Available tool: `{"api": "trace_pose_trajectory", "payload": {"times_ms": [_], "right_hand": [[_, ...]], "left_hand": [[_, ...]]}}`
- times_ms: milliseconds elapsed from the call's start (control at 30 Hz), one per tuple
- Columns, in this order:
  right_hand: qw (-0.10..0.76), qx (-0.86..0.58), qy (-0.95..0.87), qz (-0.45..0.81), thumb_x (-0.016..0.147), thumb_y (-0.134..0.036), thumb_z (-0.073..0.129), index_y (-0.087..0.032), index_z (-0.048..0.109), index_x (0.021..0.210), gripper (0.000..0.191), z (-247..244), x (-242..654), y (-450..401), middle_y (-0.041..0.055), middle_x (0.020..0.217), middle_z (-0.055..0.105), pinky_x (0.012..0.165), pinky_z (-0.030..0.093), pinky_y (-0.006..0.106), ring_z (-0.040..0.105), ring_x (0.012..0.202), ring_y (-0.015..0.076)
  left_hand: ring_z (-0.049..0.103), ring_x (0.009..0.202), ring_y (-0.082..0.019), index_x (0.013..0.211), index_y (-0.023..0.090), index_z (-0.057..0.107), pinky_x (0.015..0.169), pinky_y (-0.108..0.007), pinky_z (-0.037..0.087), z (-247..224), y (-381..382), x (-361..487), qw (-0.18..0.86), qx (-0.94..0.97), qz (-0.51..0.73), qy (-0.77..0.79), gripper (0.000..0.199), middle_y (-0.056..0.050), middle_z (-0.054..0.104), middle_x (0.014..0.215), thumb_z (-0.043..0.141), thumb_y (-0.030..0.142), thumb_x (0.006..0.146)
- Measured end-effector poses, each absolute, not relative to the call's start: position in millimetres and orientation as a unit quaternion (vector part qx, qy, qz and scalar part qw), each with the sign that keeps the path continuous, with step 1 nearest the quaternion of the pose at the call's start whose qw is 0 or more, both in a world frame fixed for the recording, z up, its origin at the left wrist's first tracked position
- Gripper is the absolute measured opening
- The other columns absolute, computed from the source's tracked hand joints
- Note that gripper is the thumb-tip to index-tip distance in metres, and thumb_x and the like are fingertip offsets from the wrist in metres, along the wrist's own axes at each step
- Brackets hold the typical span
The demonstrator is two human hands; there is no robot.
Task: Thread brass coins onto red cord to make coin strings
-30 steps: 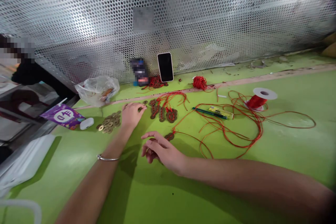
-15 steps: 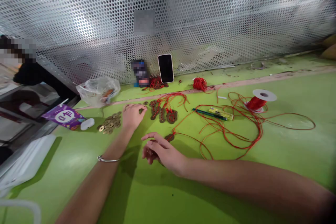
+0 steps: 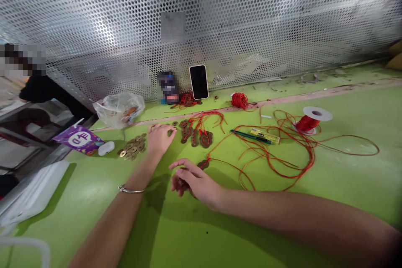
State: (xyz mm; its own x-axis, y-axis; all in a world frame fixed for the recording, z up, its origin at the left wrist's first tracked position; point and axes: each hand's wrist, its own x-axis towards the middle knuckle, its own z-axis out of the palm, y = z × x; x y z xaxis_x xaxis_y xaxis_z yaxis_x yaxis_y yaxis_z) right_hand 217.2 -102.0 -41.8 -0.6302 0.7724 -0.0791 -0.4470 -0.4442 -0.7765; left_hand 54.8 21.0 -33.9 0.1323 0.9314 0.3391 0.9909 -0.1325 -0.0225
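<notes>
My left hand (image 3: 159,140) rests palm down on the green table. Its fingers are bent, with thumb and forefinger close together beside a loose coin (image 3: 175,123); what they hold, if anything, is hidden. Nearer to me, my right hand (image 3: 199,182) hovers with its fingers loosely curled and apart, visibly holding nothing. Just behind it lies a small group of coins (image 3: 203,164) tied to red cord (image 3: 230,163). Several strung coin pieces (image 3: 205,139) with red cord tails lie right of my left hand. On its other side is a pile of brass coins (image 3: 133,146) with square holes.
To the right are a spool of red cord (image 3: 307,122), a dark green pen-like tool (image 3: 251,136) and a yellow packet (image 3: 265,135). Two phones lean on the perforated metal screen (image 3: 251,21). A plastic bag (image 3: 117,106), purple packet (image 3: 78,139) and white case (image 3: 106,148) are left.
The view has shifted very slightly. Both hands keep nearly the same place and pose, and the coins and cord lie as before.
</notes>
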Motion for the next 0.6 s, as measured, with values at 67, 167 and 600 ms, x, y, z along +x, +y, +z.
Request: {"api": "trace_pose_trajectory", "payload": {"times_ms": [67,167,600], "right_hand": [[0.37,-0.215,-0.377,0.822,0.087,-0.032,0.053,-0.019,0.05,0.096,0.016,-42,217,-102,-0.0031,0.064,0.056,0.058,0.039,0.026,0.051,0.059,0.0104],[0.369,-0.214,-0.379,0.821,0.086,-0.032,0.053,-0.019,0.05,0.095,0.016,-43,217,-102,-0.0035,0.063,0.055,0.058,0.038,0.025,0.051,0.058,0.0104],[0.372,-0.206,-0.37,0.826,0.077,-0.037,0.06,-0.019,0.054,0.094,0.026,-51,217,-101,-0.0028,0.064,0.057,0.055,0.036,0.026,0.054,0.06,0.0112]], "left_hand": [[0.061,0.096,-0.027,0.082,0.027,0.07,0.096,-0.045,0.035,-34,21,55,0.123,-0.741,-0.123,-0.649,0.015,-0.002,0.073,0.099,0.055,0.031,0.085],[0.061,0.095,-0.027,0.085,0.027,0.069,0.096,-0.045,0.035,-34,20,55,0.126,-0.739,-0.125,-0.65,0.014,-0.003,0.073,0.095,0.056,0.032,0.085],[0.042,0.129,-0.028,0.131,0.022,0.048,0.108,-0.04,0.029,-32,-3,31,0.123,-0.706,-0.16,-0.679,0.044,-0.008,0.044,0.143,0.04,0.042,0.092]]}}
